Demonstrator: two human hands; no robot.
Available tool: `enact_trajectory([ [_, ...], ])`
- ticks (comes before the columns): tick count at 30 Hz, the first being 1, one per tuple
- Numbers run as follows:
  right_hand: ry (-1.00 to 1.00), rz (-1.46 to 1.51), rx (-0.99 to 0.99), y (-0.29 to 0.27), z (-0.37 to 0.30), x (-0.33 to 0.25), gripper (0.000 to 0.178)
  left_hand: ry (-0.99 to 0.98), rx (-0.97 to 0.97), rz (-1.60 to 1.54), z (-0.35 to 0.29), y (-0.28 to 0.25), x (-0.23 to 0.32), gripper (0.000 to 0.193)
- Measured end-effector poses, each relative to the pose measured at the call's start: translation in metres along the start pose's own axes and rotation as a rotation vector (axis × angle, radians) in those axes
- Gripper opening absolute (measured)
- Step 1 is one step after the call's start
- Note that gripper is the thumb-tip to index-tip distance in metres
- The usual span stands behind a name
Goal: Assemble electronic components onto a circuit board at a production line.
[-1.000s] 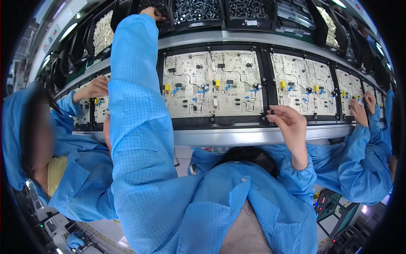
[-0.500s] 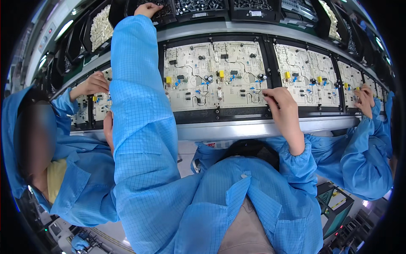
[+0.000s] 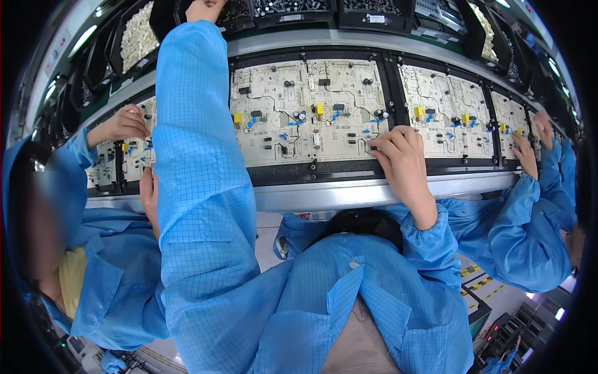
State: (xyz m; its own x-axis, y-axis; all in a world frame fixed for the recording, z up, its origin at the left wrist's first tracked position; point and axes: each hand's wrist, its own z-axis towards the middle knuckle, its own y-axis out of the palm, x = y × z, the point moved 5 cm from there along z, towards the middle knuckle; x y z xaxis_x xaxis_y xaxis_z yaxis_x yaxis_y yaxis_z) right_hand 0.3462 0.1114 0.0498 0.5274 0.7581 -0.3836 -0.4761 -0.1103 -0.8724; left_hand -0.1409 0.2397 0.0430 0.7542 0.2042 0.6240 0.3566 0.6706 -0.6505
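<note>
At the circuit board [image 3: 339, 134], right hand [image 3: 402, 159].

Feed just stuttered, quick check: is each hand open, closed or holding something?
Left hand: by the bin, partly out of frame; cannot be told.
Right hand: closed at the board, apparently pinching a dark part.

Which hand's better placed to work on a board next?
Right hand, likely: it's at the lower right corner of the white circuit board, while the left hand is up by a black parts bin.
</note>
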Motion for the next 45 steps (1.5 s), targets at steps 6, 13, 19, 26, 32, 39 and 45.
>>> enact_trajectory([
  [6,-0.061,-0.020,0.013,0.004,0.004,-0.013,0.019,-0.043,-0.029,0.088,0.014,-0.009,-0.045,0.034],
  [13,0.013,-0.016,0.104,0.005,-0.003,-0.003,0.017,0.002,-0.028,-0.069,0.004,0.005,-0.003,0.033],
  [19,-0.039,0.011,0.149,0.004,-0.008,-0.020,0.015,-0.028,0.169,-0.308,0.054,-0.068,-0.015,0.036],
  [26,0.058,-0.087,0.240,0.011,-0.014,-0.008,0.011,0.161,-0.429,-1.627,-0.006,-0.046,0.197,0.027],
  [32,0.016,-0.060,0.273,0.009,-0.011,-0.015,0.009,0.419,0.060,-0.563,-0.130,-0.164,0.303,0.015],
  [39,0.030,-0.129,0.269,0.010,-0.017,-0.008,0.009,0.172,0.265,-0.498,-0.263,-0.161,0.222,0.008],
  [45,-0.090,-0.140,0.302,0.018,-0.021,-0.015,0.005,-0.237,-0.256,-0.872,-0.404,-0.066,0.197,0.012],
])
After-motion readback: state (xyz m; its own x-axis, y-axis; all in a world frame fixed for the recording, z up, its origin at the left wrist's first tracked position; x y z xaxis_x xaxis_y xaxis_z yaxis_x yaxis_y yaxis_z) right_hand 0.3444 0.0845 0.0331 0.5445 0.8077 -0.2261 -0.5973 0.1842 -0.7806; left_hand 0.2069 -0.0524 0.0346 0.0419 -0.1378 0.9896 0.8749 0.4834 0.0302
